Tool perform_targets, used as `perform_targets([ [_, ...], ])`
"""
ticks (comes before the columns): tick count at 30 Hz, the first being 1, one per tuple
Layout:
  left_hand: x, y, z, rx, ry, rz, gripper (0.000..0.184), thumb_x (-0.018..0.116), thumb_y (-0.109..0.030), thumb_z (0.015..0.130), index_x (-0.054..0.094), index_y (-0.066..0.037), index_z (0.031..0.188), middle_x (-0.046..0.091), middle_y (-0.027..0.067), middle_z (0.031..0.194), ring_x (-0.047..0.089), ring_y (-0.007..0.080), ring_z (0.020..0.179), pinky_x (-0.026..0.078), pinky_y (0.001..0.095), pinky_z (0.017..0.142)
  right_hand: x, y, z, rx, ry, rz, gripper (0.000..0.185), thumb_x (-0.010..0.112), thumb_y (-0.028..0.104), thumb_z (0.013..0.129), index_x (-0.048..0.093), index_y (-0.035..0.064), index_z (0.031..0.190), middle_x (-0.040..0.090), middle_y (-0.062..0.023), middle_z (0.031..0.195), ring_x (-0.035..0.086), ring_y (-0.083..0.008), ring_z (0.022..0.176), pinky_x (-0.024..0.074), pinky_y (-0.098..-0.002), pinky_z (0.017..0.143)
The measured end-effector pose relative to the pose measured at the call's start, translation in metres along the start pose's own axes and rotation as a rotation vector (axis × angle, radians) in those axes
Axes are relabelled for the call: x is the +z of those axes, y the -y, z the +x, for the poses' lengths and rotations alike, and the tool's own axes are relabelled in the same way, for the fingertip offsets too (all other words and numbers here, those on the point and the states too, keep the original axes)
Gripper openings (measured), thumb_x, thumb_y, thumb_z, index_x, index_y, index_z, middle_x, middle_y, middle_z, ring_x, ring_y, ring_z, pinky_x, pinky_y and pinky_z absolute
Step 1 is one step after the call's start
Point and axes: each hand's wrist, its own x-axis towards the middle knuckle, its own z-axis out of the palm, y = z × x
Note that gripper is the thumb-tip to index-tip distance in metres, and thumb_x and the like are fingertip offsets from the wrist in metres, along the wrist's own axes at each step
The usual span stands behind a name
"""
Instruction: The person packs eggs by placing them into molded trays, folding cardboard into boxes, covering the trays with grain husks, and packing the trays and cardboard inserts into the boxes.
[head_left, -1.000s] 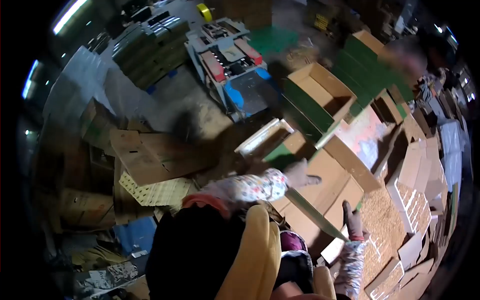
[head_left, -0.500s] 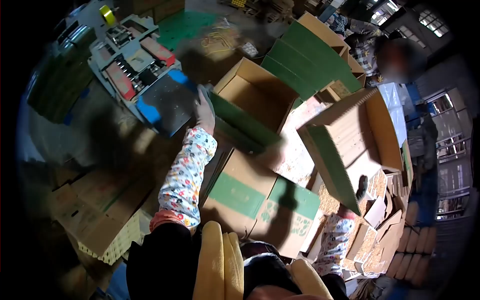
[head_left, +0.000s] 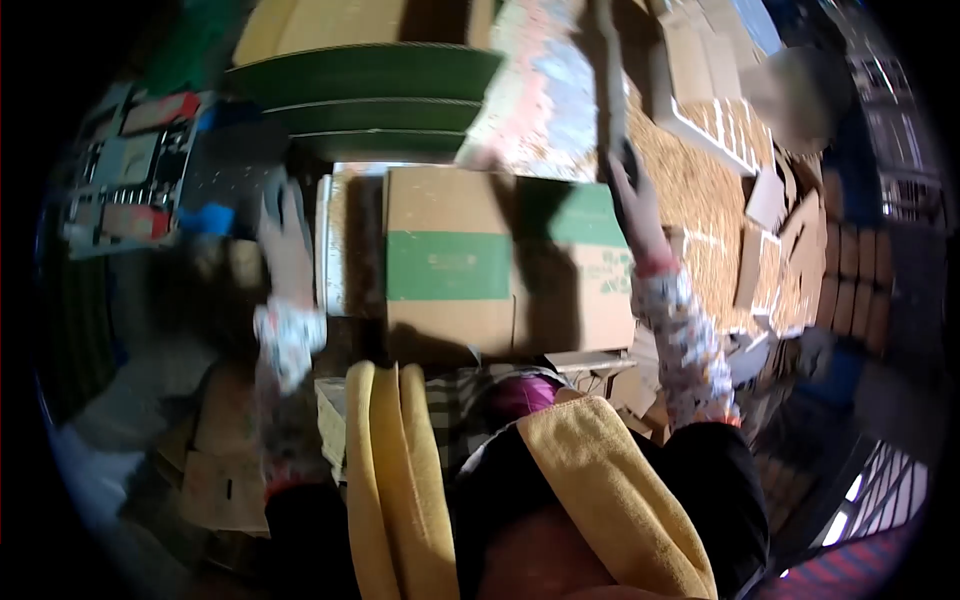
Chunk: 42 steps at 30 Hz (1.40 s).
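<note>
Brown cardboard carton with green bands [head_left: 450, 210], lying flat, seemingly not popped open yet. Hands apart, fingers loose: left hand [head_left: 287, 240] at 10 o'clock, right hand [head_left: 642, 215] at 2.

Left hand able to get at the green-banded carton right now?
Probably yes: the left hand looks open, close by. A white-edged piece lies between it and the green-banded carton, height unclear.
</note>
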Motion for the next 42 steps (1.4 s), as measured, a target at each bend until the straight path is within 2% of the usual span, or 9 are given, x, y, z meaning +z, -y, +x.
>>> perform_targets([
  [2, 0.002, -0.005, -0.077, 0.236, 0.020, 0.653, 0.066, 0.060, -0.034, 0.087, 0.034, 0.005, 0.133, 0.049, 0.0223, 0.124, 0.048, 0.0296, 0.114, 0.035, 0.0383, 0.099, -0.041, -0.065, -0.096, -0.097, -0.296, -0.817, 0.067, 0.060, 0.033, 0.088, 0.033, -0.0096, 0.133, 0.049, -0.0235, 0.126, 0.048, -0.0264, 0.116, 0.0343, -0.0336, 0.101],
  [4, 0.020, -0.002, -0.149, -0.280, 0.340, 0.461, 0.090, 0.066, -0.040, 0.080, 0.018, 0.010, 0.138, 0.031, 0.0324, 0.136, 0.031, 0.0397, 0.128, 0.026, 0.0432, 0.105, -0.051, -0.083, -0.179, 0.378, 0.104, 0.300, 0.075, 0.064, 0.033, 0.085, 0.027, -0.0101, 0.134, 0.050, -0.0249, 0.121, 0.046, -0.0277, 0.118, 0.0340, -0.0348, 0.101],
  [6, 0.028, 0.004, -0.186, -0.061, 0.518, 0.833, 0.098, 0.070, -0.040, 0.076, 0.014, 0.012, 0.138, 0.030, 0.0317, 0.138, 0.034, 0.0418, 0.126, 0.027, 0.0440, 0.106, -0.060, -0.130, -0.233, 0.491, 0.163, 0.052, 0.075, 0.067, 0.032, 0.083, 0.031, -0.0102, 0.133, 0.051, -0.0214, 0.122, 0.048, -0.0275, 0.116, 0.0370, -0.0343, 0.098],
  [11, 0.002, -0.200, -0.167, 0.366, 0.774, 0.531, 0.057, 0.064, -0.017, 0.082, 0.041, 0.005, 0.130, 0.051, 0.0142, 0.126, 0.051, 0.0211, 0.112, 0.041, 0.0322, 0.094, -0.195, -0.011, -0.207, 0.266, -0.110, 0.889, 0.052, 0.062, 0.028, 0.087, 0.047, -0.0048, 0.125, 0.058, -0.0095, 0.109, 0.055, -0.0137, 0.100, 0.0435, -0.0258, 0.087],
  [18, 0.108, -0.233, -0.067, -0.287, 0.244, 0.176, 0.025, 0.049, -0.029, 0.091, 0.067, -0.011, 0.093, 0.062, -0.0042, 0.079, 0.049, 0.0086, 0.063, 0.039, 0.0270, 0.054, -0.173, 0.012, -0.109, -0.059, -0.702, 0.407, 0.072, 0.070, 0.042, 0.073, 0.046, -0.0056, 0.121, 0.058, -0.0251, 0.106, 0.057, -0.0313, 0.097, 0.0437, -0.0384, 0.089],
  [22, 0.166, -0.273, -0.153, 1.040, 0.706, 1.384, 0.046, 0.053, -0.041, 0.087, 0.066, 0.001, 0.076, 0.061, 0.0164, 0.065, 0.061, 0.0268, 0.062, 0.045, 0.0411, 0.059, -0.199, 0.005, -0.075, 0.267, -0.148, 0.429, 0.085, 0.060, 0.051, 0.075, 0.034, -0.0081, 0.130, 0.044, -0.0308, 0.125, 0.043, -0.0400, 0.119, 0.0342, -0.0418, 0.100],
  [29, 0.159, -0.253, -0.181, 0.142, 1.748, 0.644, 0.060, 0.051, -0.027, 0.089, 0.031, -0.001, 0.139, 0.034, 0.0133, 0.142, 0.037, 0.0242, 0.127, 0.024, 0.0323, 0.108, -0.134, -0.007, -0.062, -0.015, -0.176, -0.159, 0.090, 0.072, 0.056, 0.063, 0.041, 0.0022, 0.128, 0.053, -0.0223, 0.116, 0.050, -0.0353, 0.111, 0.0373, -0.0431, 0.092],
  [33, 0.154, -0.142, -0.129, 0.761, 0.276, 1.067, 0.080, 0.068, -0.012, 0.077, 0.020, -0.001, 0.141, 0.034, 0.0177, 0.137, 0.035, 0.0237, 0.127, 0.028, 0.0344, 0.106, -0.153, -0.038, 0.002, -0.113, 0.751, 0.199, 0.048, 0.074, 0.043, 0.072, 0.067, 0.0019, 0.096, 0.068, -0.0082, 0.087, 0.060, -0.0156, 0.083, 0.0471, -0.0331, 0.073],
  [42, 0.138, -0.106, -0.135, 0.111, 0.396, 0.218, 0.073, 0.066, -0.017, 0.084, 0.024, 0.005, 0.138, 0.042, 0.0118, 0.134, 0.049, 0.0237, 0.114, 0.038, 0.0292, 0.097, -0.144, 0.017, -0.155, -0.950, 0.194, -0.369, 0.080, 0.049, 0.058, 0.082, 0.038, -0.0055, 0.129, 0.038, -0.0269, 0.132, 0.035, -0.0392, 0.125, 0.0201, -0.0524, 0.107],
])
